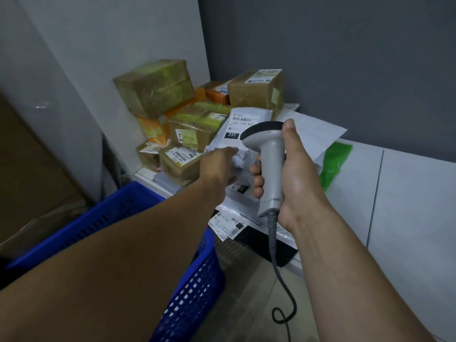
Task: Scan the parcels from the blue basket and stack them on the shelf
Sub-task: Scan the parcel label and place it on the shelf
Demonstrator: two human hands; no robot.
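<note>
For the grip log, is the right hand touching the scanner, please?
Touching. The head view shows the right hand curled round the scanner handle.

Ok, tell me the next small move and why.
Probably aim the scanner at the barcode label on the white mailer and trigger: the right hand grips it beside that upturned label, while the left hand holds the mailer's crumpled edge.

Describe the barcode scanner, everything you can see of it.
The scanner is a handheld gun type, light grey and plastic-looking, with a dark-topped head. It stands upright in the right hand: fingers wrap the handle, and the thumb lies up against the head's back. The head faces the labelled white bag just beyond it. A grey coiled cable leaves the handle's base and hangs down.
</note>
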